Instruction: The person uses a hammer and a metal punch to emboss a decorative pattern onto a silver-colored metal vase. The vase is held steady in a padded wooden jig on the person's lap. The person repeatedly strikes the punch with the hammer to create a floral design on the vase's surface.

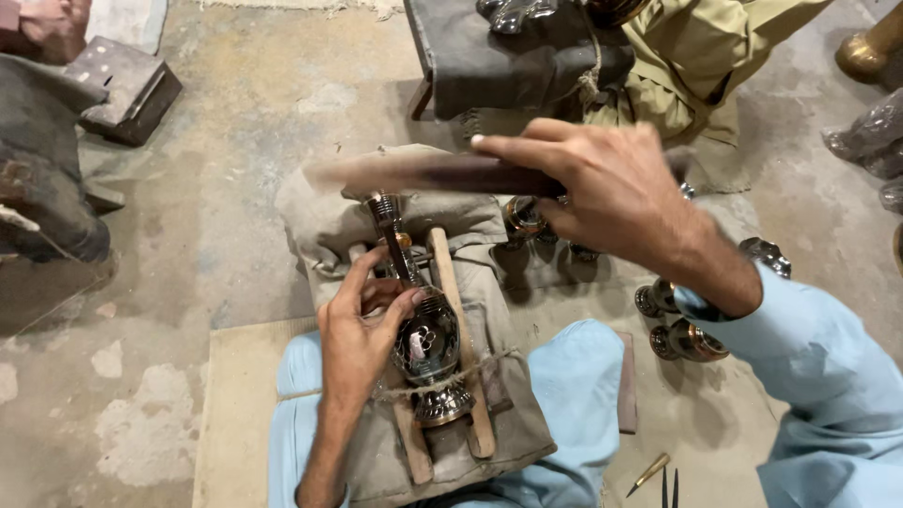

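My left hand (362,325) rests on a shiny engraved metal vase (425,346), thumb and fingers around its bulb and narrow neck. The vase lies between two wooden sticks (458,329) on a grey cloth cushion (324,221), with a cord across its foot. Above the vase's mouth, my right hand (602,193) grips a dark wooden rod (442,175), motion-blurred, its far end over the cushion's top.
Several small metal vase parts (687,341) stand on the concrete floor at right. Thin pointed tools (651,472) lie near the bottom edge. A dark block (127,89) sits at the upper left. Another person in olive clothing (701,56) sits opposite.
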